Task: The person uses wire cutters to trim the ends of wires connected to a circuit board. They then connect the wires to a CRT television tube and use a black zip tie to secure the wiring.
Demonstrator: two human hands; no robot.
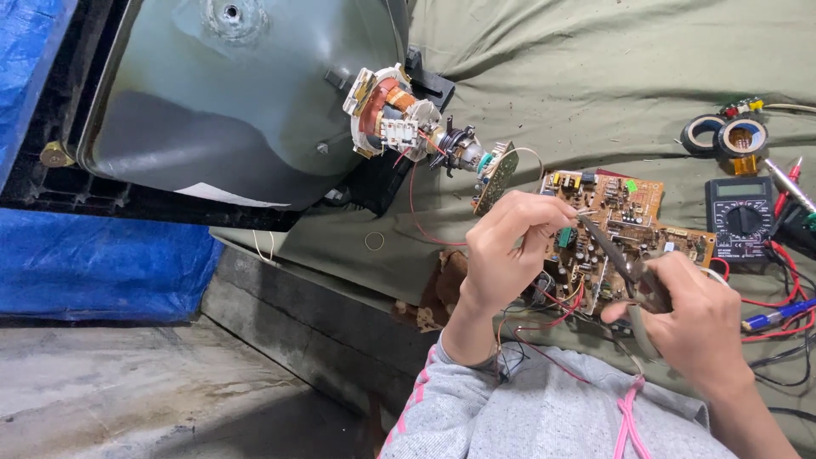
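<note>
My left hand [508,248] pinches thin wires between thumb and fingertips, just above the brown circuit board [633,208]. My right hand [697,319] grips the handles of dark pliers [616,255], whose jaws reach up-left to the pinched wires. The board lies tilted on an olive cloth, crowded with capacitors and other parts, with red wires trailing off its lower edge. A large grey picture tube [238,110] lies at the upper left, its copper-wound neck [395,115] and small neck board [495,174] pointing towards my hands.
A black multimeter [741,218] with red and black leads sits right of the board. Two tape rolls [722,134] lie at the upper right. A blue-handled tool [775,315] rests at the right edge. Blue tarp [93,263] and a concrete floor [153,391] fill the left.
</note>
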